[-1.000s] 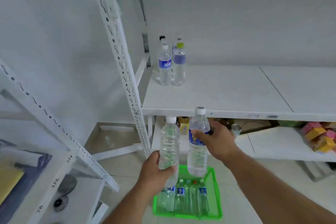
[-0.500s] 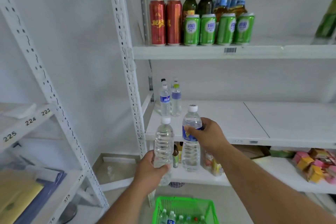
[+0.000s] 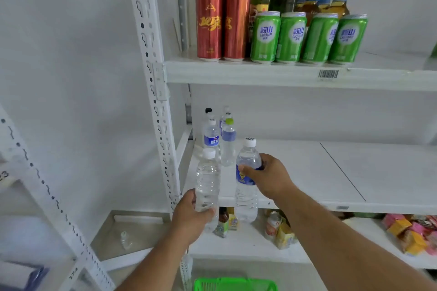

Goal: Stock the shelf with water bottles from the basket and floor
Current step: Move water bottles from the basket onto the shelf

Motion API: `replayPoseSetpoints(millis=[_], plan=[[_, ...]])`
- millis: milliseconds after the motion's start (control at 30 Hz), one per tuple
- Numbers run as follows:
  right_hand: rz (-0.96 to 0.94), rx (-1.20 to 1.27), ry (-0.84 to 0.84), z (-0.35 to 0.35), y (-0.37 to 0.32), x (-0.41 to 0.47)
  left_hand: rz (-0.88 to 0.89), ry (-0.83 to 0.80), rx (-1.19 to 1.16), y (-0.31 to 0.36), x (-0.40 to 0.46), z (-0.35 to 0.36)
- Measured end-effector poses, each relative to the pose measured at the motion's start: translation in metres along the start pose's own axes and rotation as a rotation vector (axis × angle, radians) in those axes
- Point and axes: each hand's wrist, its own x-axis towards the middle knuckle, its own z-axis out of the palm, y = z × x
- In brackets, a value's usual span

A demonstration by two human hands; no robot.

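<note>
1. Left hand [image 3: 189,216] was wrapped around the lower body of a clear unlabelled bottle [image 3: 207,179], white cap up, held upright in front of the middle shelf [image 3: 307,172] near its left front corner.
2. Right hand [image 3: 269,178] was clamped around the blue label of a second water bottle [image 3: 246,186], thumb across the front, fingers behind. Bottle upright, its base hanging below the shelf's front edge.
3. Both held bottles sat side by side, close but apart, neither resting on the shelf.
4. Stocked bottles [image 3: 220,139] stood in a small cluster at the back left of the middle shelf; rest of that board was bare.
5. Green basket [image 3: 235,284] showed only its rim at the bottom edge, contents not visible.
6. One small clear bottle [image 3: 125,240] lay on the floor left of the shelf upright [image 3: 153,82].
7. Top shelf carried red cans [image 3: 222,21], green cans [image 3: 307,38] and glass bottles behind them.
8. Bottom shelf held small cans and coloured packets [image 3: 411,234].
</note>
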Motion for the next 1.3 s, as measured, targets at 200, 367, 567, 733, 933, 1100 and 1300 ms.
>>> replayPoseSetpoints(millis=[200,367,567,733,933,1100,1300], plan=[[0.036,0.026,0.056,0.023,0.000,0.051,0.001,-0.064,0.032,-0.001,0.069,-0.002],[0.068,0.008,0.068,0.034,0.007,0.080,-0.022,-0.058,0.063,-0.007,0.108,0.003],[0.062,-0.013,0.068,0.041,0.017,0.114,-0.056,-0.061,0.078,-0.014,0.148,0.011],[0.068,0.016,0.042,0.047,0.028,0.140,-0.048,-0.020,0.091,-0.016,0.174,0.021],[0.055,0.001,0.002,0.052,0.043,0.166,-0.054,-0.003,0.139,-0.022,0.204,0.035],[0.040,-0.043,-0.005,0.058,0.056,0.181,-0.064,0.014,0.137,-0.033,0.228,0.044],[0.013,-0.050,-0.021,0.061,0.063,0.195,-0.075,0.026,0.122,-0.040,0.250,0.051]])
